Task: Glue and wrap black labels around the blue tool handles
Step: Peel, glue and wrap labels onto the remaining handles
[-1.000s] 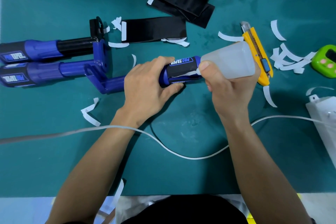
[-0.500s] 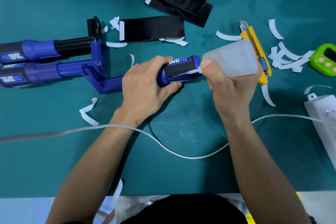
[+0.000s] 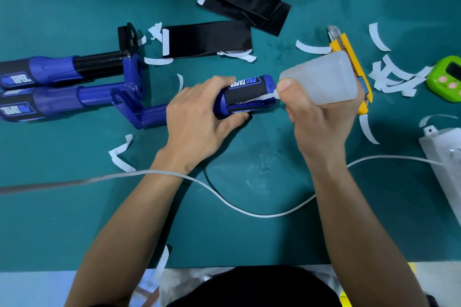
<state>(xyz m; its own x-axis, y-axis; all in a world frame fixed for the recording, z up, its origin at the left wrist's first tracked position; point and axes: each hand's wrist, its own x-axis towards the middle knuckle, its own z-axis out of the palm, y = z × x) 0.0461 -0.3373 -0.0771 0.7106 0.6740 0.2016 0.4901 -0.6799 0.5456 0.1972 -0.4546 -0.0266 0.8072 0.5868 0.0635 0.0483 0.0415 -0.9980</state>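
Grips with the left hand (image 3: 197, 117) the blue tool handle (image 3: 268, 81) lying on the green mat (image 3: 249, 232), holds in the right hand (image 3: 316, 122) a translucent glue bottle (image 3: 324, 80) with nozzle against the wrapped label (image 3: 243, 95), spare black labels (image 3: 207, 38) flat farther back.

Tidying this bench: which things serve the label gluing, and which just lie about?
In use: blue tool handle with black label, translucent plastic glue bottle, flat black labels.
Lying about: yellow utility knife, green plastic device, white paper strips, white cable.
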